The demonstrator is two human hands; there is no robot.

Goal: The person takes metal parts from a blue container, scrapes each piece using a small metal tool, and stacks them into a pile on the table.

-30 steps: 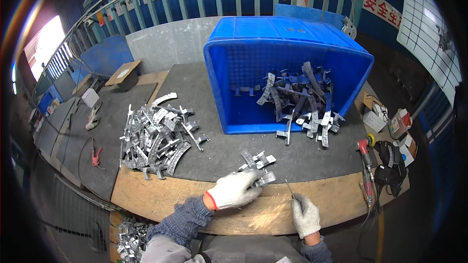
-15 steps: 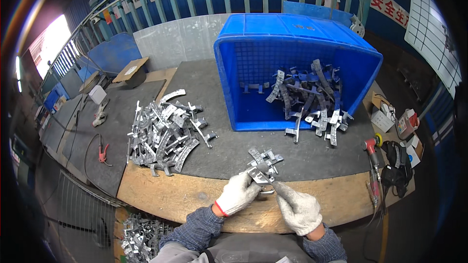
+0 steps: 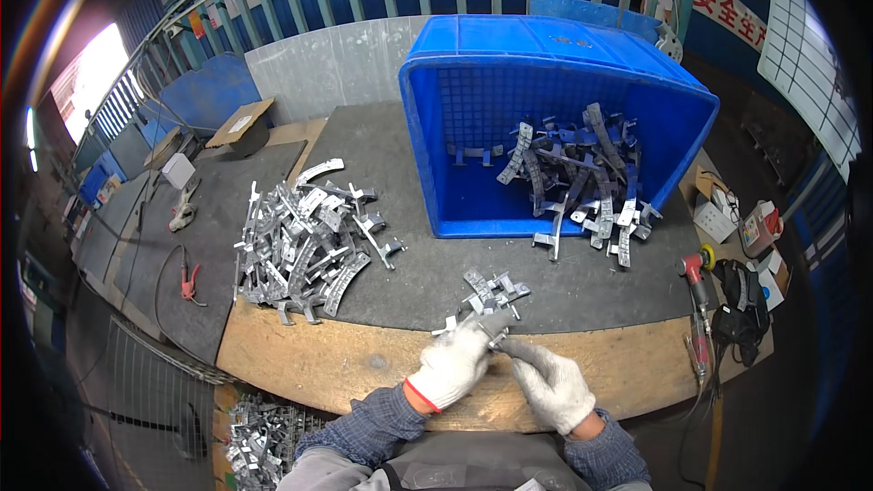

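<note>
My left hand [image 3: 455,365], in a white knit glove with a red cuff edge, is closed around a silver metal bracket [image 3: 497,339] above the wooden front edge of the bench. My right hand [image 3: 556,391], gloved too and greyed at the fingers, is closed, its thumb and finger end touching the bracket's near end. Whether it also grips a small tool cannot be made out. Just beyond both hands lie a few loose brackets [image 3: 494,291] on the dark mat. My left fingers hide much of the held bracket.
A big pile of brackets [image 3: 305,250] lies left. On its side at back right, a blue crate [image 3: 423,150] holds more brackets [image 3: 582,173]. An air grinder [image 3: 696,286] lies right, a red blow gun [image 3: 190,284] far left. More brackets [image 3: 259,441] sit below the bench.
My left hand has turned the bracket, so its flat face shows less. Both hands stay close together at the same spot. The view has shifted slightly.
</note>
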